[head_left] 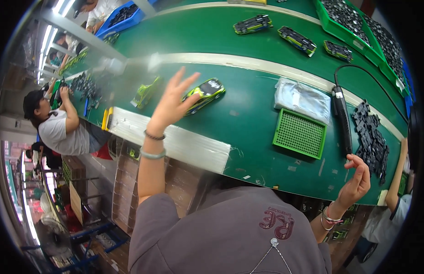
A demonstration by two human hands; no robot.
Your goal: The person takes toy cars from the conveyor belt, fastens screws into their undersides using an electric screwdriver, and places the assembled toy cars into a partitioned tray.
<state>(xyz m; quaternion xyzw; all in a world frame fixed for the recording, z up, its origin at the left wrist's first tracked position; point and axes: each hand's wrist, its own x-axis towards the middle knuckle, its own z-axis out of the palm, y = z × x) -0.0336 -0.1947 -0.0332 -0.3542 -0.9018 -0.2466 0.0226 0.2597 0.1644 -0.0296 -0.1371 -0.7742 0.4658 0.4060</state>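
Head view, at half past ten: left hand [174, 102], fingers spread wide, nothing gripped, next to one toy car [212, 88] at twelve; contact unclear. At half past three: right hand [356, 181], thumb and fingertips narrow by the lower end of one black corded tool [341, 118] — gripping or not, impossible to tell. Could roll into the heap of black parts [371, 141], uncountable, if nudged there. Could skid the car if brushed by the left — scuffing paint. Counted besides: one green car body [146, 92] at ten, three more cars [297, 40] between half past twelve and two, one green tray [299, 134] at three, one clear packet [301, 99] at two.
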